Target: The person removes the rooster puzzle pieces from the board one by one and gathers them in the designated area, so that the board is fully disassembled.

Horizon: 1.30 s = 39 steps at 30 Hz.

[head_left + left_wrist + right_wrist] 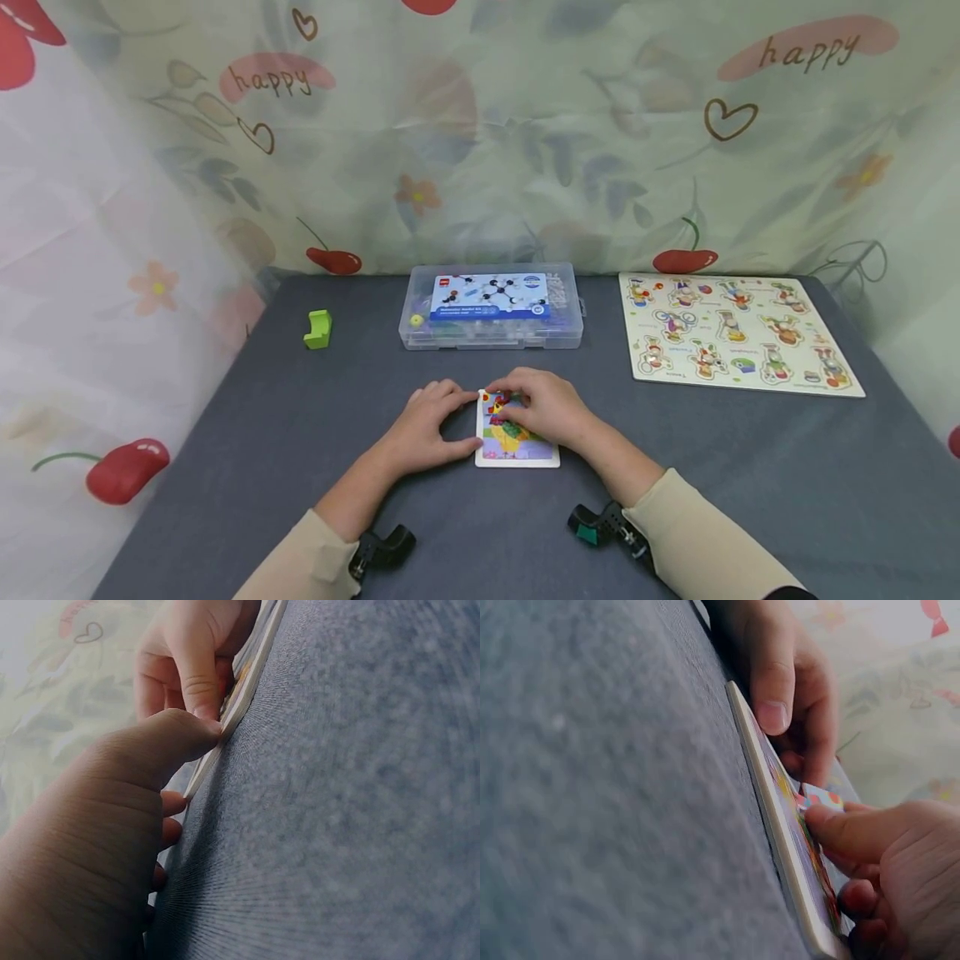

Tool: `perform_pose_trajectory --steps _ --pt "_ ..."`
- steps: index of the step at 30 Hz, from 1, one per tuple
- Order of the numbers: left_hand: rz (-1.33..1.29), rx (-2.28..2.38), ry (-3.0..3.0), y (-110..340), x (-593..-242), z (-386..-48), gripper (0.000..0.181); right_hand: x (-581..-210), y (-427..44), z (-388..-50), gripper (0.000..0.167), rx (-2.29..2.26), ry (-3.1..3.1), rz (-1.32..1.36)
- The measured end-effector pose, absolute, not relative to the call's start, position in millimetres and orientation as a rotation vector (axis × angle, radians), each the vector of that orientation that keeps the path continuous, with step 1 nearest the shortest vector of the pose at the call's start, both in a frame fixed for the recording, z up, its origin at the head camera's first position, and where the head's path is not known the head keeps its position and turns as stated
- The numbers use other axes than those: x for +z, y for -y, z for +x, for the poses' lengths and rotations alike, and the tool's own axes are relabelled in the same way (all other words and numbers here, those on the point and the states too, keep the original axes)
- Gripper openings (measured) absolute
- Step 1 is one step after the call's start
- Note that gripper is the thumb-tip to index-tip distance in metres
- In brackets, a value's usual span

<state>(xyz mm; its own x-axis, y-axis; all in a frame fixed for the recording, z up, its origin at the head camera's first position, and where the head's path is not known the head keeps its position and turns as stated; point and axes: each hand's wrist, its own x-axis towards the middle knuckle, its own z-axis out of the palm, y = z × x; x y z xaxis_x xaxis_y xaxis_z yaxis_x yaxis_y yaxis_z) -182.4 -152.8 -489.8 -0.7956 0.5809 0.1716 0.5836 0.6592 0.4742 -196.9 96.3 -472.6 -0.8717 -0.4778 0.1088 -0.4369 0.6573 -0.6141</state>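
Observation:
A small picture puzzle in a white-rimmed board (525, 455) lies on the dark cloth between the hands. My left hand (429, 427) is at its left side, with the thumb and index fingertip touching that edge. Over the upper right of the board, my right hand (550, 407) pinches a small puzzle piece (826, 797) between thumb and fingers. In the right wrist view the piece stands tilted up from the board, coloured light blue, red and yellow. The right hand hides part of the picture.
Behind the hands stands a clear plastic case (491, 333) with a molecular model label. A green block (318, 329) sits at the back left. The large white picture board (742, 333) lies at the back right, near the hanging patterned cloth (495, 167).

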Motion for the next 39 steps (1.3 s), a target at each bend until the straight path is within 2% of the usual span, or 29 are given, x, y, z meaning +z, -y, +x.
perform_pose_trajectory --steps 5,15,32,39 --pt "-0.999 -0.806 2.859 152 -490 -183 0.064 -473 -101 -199 0.036 -1.035 -2.754 -0.801" --pt "-1.002 -0.825 2.858 152 -489 -184 0.063 -463 -109 -200 0.035 -1.345 -2.549 -0.773" --pt "-1.009 -0.789 2.856 152 -488 -183 0.064 -422 -147 -201 0.032 -1.324 -2.548 -0.922" --pt "-1.004 -0.761 2.871 151 -489 -181 0.066 -412 -171 -202 0.033 -1.333 -2.545 -0.884"
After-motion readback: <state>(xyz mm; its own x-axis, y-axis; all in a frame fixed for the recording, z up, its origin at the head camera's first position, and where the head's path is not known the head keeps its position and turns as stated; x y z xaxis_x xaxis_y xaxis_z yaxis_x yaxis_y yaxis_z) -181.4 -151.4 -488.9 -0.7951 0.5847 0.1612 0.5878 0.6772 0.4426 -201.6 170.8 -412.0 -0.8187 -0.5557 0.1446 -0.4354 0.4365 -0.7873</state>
